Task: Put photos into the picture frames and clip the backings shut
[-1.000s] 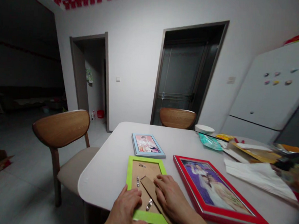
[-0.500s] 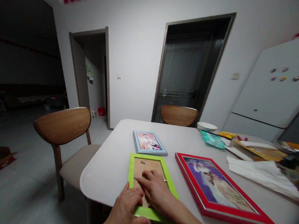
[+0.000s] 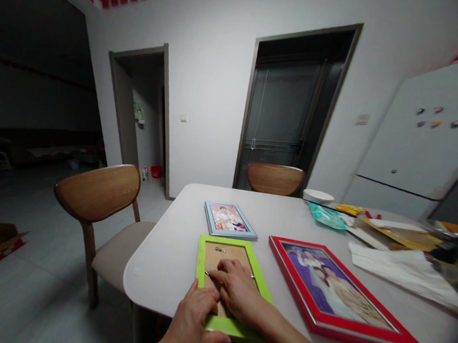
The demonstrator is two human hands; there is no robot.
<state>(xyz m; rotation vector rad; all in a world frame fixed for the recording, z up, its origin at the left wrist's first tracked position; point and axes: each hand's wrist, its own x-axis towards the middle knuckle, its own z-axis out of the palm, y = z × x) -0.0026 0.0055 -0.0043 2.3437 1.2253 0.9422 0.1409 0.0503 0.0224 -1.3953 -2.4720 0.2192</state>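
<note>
No text, label, brand or number is legible on anything in view.

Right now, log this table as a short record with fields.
Left hand: flat on the near left corner of the green frame, thumb along its front edge.
Right hand: fingers pressed on the frame's brown backing.
Green frame: face down on the white table, nearest the person.
Blue frame: face up, beyond the green one.
Red frame: face up, right of the green one, largest.
Far right: white bowl, teal packet, papers.
Around: wooden chair, white fridge.
</note>
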